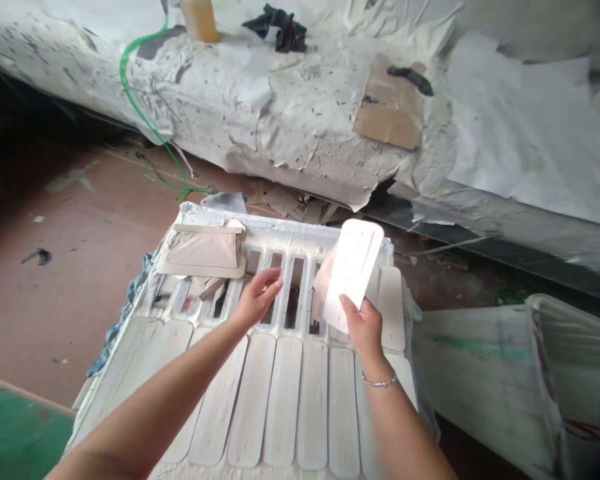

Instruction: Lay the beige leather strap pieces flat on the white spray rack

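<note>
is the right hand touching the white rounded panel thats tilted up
Touching. The head view shows it: the right hand grips the white rounded panel at its lower end, with the thumb lying against the near face.

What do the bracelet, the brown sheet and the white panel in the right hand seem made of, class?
Bracelet: probably polished metal, silvery gleam.
Brown sheet: likely cardboard, matt, flat, tan.
White panel: smooth, stiff-looking; plastic or coated card, unclear.

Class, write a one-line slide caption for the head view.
The right hand holds a flat, white, round-cornered panel over a slotted white frame, while the left hand is open.
</note>
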Action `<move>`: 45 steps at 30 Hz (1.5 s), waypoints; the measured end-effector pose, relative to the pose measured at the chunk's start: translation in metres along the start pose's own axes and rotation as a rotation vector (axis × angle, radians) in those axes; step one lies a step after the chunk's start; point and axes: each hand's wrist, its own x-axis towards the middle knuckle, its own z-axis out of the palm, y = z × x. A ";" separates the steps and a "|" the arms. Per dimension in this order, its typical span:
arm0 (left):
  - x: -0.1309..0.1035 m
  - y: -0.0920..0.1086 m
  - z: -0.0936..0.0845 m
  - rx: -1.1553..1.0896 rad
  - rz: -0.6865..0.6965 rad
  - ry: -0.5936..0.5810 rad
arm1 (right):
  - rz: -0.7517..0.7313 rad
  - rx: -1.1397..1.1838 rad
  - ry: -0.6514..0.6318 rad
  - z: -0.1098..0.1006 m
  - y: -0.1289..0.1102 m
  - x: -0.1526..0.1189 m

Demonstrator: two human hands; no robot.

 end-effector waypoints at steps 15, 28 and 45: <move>-0.026 -0.085 0.134 0.188 -0.255 -0.210 | -0.092 -0.496 0.014 -0.004 0.069 -0.025; -0.023 -0.092 0.131 0.226 -0.338 -0.054 | 0.093 -0.333 -0.328 0.020 0.090 -0.028; 0.022 -0.077 0.123 0.635 -0.250 -0.050 | 0.100 -0.700 -0.558 0.038 0.090 0.014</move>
